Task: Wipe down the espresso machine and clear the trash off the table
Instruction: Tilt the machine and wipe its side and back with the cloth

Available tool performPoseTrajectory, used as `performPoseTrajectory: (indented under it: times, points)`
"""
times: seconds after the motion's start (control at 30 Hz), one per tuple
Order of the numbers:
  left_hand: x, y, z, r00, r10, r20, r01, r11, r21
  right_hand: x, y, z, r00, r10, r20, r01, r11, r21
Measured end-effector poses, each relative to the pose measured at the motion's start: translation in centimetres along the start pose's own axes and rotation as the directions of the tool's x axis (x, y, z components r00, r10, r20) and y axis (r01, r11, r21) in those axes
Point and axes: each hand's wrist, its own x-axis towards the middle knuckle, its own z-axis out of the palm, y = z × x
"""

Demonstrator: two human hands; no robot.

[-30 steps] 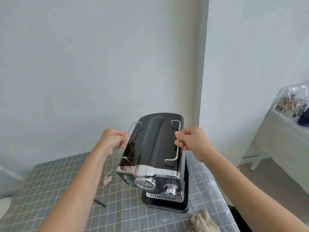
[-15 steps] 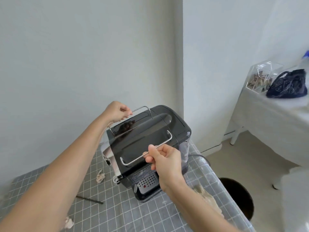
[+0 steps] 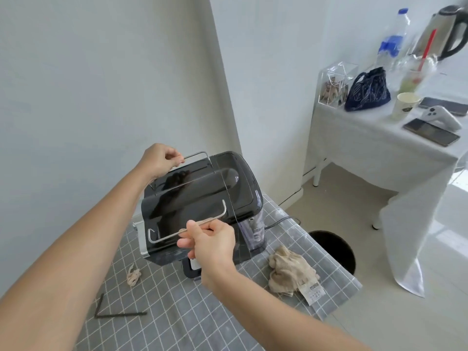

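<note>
Your left hand (image 3: 159, 158) and right hand (image 3: 211, 240) each grasp a rail on the machine (image 3: 200, 206); the cloth (image 3: 291, 271) lies unused, and scraps (image 3: 133, 274) remain on the tabletop (image 3: 164, 312).

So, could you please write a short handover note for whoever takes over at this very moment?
Left hand grips the far wire rail on top of the espresso machine; right hand pinches the near rail.
The machine is on the grey checked table, its front facing left.
The beige cloth lies crumpled to the machine's right, in nobody's hand.
Trash on the table: a crumpled scrap and a black bent rod. A dark bin stands on the floor beside the table.
Done: no trash cleared; whether any wiping has been done cannot be told.
Left: wipe the machine, bin the scrap and rod.
</note>
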Motion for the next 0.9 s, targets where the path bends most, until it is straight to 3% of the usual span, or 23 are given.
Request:
performPoseTrajectory:
  times: [0.2, 0.4, 0.5, 0.63, 0.67, 0.8, 0.83, 0.9]
  points:
    - [0.3, 0.2, 1.0, 0.998, -0.033, -0.050, 0.032, 0.999, -0.019, 0.2, -0.1, -0.4, 0.998, -0.060, 0.036, 0.062, 0.996, -0.060]
    - [-2.3, 1.9, 2.1, 0.984, -0.003, -0.180, 0.025, 0.992, 0.122, -0.5, 1.5, -4.8, 0.941, -0.131, 0.313, 0.239, 0.911, -0.336]
    - [-5.9, 5.2, 3.6, 0.985, 0.116, -0.125, -0.098, 0.985, 0.141, 0.2, 4.5, -11.6, 0.928, -0.158, 0.337, 0.341, 0.724, -0.600]
    - [-10.6, 8.1, 6.3, 0.983, 0.172, 0.059, -0.181, 0.963, 0.201, 5.0, 8.3, -20.3, 0.921, -0.362, 0.145, 0.311, 0.455, -0.835]
    - [-11.0, 8.2, 7.0, 0.984, 0.154, 0.092, -0.172, 0.957, 0.232, 6.5, 9.0, -21.4, 0.918, -0.359, 0.167, 0.300, 0.356, -0.885]
    - [-11.4, 8.1, 8.1, 0.985, 0.133, 0.114, -0.163, 0.936, 0.312, 10.3, 12.4, -23.2, 0.966, -0.097, 0.241, 0.241, -0.010, -0.970]
    - [-11.4, 8.1, 8.0, 0.981, 0.153, 0.116, -0.182, 0.931, 0.316, 10.8, 13.4, -23.8, 0.958, -0.081, 0.275, 0.270, -0.074, -0.960]
    - [-11.6, 8.1, 7.9, 0.973, 0.188, 0.138, -0.222, 0.926, 0.306, 11.4, 14.5, -25.1, 0.921, -0.139, 0.365, 0.355, -0.090, -0.930]
